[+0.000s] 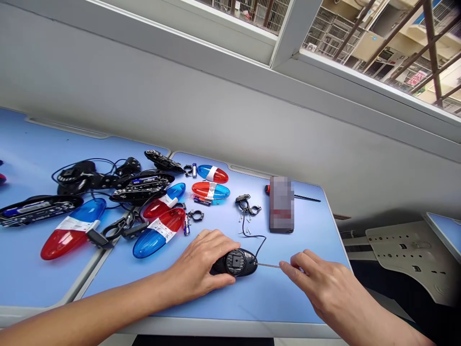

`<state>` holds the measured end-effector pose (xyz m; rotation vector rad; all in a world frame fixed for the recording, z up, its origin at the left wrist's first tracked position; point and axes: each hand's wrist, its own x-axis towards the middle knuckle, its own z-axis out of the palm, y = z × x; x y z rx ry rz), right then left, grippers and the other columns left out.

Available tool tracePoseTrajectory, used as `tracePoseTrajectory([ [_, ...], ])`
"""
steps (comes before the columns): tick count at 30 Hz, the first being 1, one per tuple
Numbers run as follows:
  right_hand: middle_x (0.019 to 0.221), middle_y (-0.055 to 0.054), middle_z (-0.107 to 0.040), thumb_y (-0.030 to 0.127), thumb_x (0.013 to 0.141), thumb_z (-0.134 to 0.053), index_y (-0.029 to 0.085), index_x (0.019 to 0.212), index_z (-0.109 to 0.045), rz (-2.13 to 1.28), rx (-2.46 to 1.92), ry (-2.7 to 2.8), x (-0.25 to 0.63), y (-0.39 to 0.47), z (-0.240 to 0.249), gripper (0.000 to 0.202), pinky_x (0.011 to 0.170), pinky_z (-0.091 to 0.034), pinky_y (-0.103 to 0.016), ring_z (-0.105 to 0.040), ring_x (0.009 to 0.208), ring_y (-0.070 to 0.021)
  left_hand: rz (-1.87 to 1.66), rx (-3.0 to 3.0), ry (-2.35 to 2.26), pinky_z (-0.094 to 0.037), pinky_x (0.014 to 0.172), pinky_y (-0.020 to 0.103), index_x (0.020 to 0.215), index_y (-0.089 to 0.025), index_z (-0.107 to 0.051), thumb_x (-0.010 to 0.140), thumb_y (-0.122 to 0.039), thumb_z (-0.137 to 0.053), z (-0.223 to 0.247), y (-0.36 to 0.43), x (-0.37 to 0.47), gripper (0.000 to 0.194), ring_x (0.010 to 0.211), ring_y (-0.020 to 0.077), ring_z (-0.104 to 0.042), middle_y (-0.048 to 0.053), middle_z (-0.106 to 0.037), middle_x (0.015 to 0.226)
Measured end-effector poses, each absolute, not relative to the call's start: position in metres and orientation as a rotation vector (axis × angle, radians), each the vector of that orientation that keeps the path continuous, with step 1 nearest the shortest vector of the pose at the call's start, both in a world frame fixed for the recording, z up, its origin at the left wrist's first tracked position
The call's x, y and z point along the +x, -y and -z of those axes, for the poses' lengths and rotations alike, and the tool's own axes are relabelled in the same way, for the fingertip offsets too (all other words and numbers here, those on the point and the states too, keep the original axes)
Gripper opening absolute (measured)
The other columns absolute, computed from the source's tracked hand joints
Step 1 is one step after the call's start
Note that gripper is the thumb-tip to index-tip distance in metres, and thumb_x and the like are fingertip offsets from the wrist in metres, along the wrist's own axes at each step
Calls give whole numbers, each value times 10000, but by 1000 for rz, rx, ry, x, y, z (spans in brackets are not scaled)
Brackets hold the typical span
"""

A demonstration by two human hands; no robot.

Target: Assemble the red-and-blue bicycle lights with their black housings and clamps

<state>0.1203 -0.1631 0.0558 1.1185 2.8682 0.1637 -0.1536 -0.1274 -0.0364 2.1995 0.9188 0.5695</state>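
Observation:
A black oval housing [248,263] with a round ribbed mount lies on the blue table. My left hand [205,264] grips its left part between thumb and fingers. In my right hand [317,276] is a thin metal screwdriver [269,265]; its handle is hidden by the fingers. The shaft lies nearly level, with its tip at the right end of the housing. A black cable [264,242] runs from that end to a small black clamp part [243,198]. Several small screws [248,231] lie beside the cable.
Beyond my hands stands a dark box [282,206], with a black rod [307,197] beside it. Red and blue lenses [160,233], open black housings [142,187], batteries [186,224] and clamp rings [196,215] cover the left. The table's edge [230,325] is in front.

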Motion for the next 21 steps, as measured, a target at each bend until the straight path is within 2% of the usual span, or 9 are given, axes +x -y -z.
tracePoseTrajectory([
  [5,748,-71,-562,-17,639,-513,170,900,-615,-379,809,-2759,105,164,-77,337,412,-275,-322,-497,635,-202,-621,2210,-908,-415,824,368,1199,-223,-583,823,-313,-690,41,128,-153,402,942,246,-558,66,-668,1051],
  [10,629,-32,-529,-3,619,-584,207,706,-549,-438,646,-2726,96,156,-87,231,421,-196,-337,-438,500,-169,-631,2210,-896,-417,833,374,1205,-226,-584,822,-321,-695,43,129,-153,409,948,248,-561,66,-670,1060],
  [12,566,0,-515,13,659,-596,217,686,-512,-367,710,-2731,96,151,-82,223,424,-155,-333,-423,438,-149,-637,2214,-887,-419,833,373,1208,-228,-580,821,-313,-698,43,129,-153,414,952,249,-562,66,-669,1069],
  [15,453,43,-481,143,842,-562,225,724,-495,-250,996,-2612,94,147,-76,159,419,-109,-329,-370,333,-138,-647,2217,-881,-418,827,368,1212,-223,-576,828,-297,-686,43,129,-154,407,950,246,-563,69,-669,1076],
  [16,434,50,-478,211,897,-530,223,763,-505,-212,1106,-2562,92,146,-75,136,418,-112,-324,-377,322,-145,-648,2217,-881,-417,826,368,1211,-221,-575,830,-296,-682,43,129,-154,403,948,246,-562,70,-669,1073],
  [18,466,43,-524,275,913,-519,209,853,-522,-120,1236,-2512,90,146,-79,89,419,-150,-310,-455,364,-165,-649,2217,-884,-414,827,369,1208,-217,-575,828,-296,-684,43,129,-154,404,951,247,-561,72,-668,1074],
  [20,567,21,-579,179,844,-550,202,857,-518,-60,1205,-2528,88,147,-85,42,424,-193,-299,-503,433,-162,-639,2217,-883,-411,833,372,1206,-214,-573,812,-293,-704,43,129,-154,423,959,250,-561,69,-667,1080],
  [21,611,11,-587,100,793,-548,202,824,-512,-72,1141,-2556,88,147,-88,113,424,-205,-295,-506,459,-154,-630,2216,-884,-409,837,374,1204,-211,-573,801,-287,-717,42,129,-155,435,962,251,-561,68,-667,1081],
])
